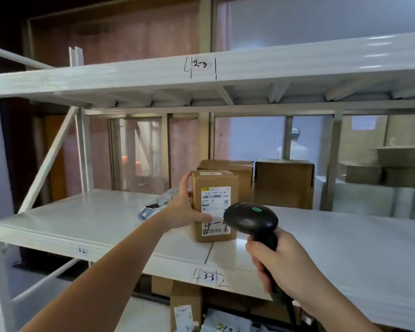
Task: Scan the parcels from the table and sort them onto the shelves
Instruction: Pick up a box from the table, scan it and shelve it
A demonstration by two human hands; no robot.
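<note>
Brown cardboard parcel (215, 204) stands upright on the middle shelf (94, 219), close to its front edge, with a white shipping label (216, 209) turned to the camera. On the label there is a barcode and a handwritten mark that looks like "4-4", partly hidden.

The left hand (186, 207) reaches forward with the arm stretched out and grips the left side of this parcel: the fingers go up along the left edge to the top corner, and the thumb lies over the lower part of the label. The right hand (277, 262) is lower and nearer to the camera. It is closed around the handle of a black barcode scanner (252, 220), whose head with a green dot on top sits just in front of the parcel's lower right corner and covers a piece of the label. A dark cable goes down from the handle.

Behind the parcel two more brown boxes (284, 184) stand side by side near the back of the same shelf; the left one is mostly hidden by the parcel. To the left of the left hand a grey plastic mailer bag (157, 206) lies flat on the shelf. The shelf front carries the handwritten tags "3-2" and "3-3", and the upper shelf (297, 65) carries "2-3". Below the middle shelf, more cardboard boxes and pale bags (225, 323) are seen. Far right, behind a post, blurred boxes are stacked on another rack.
</note>
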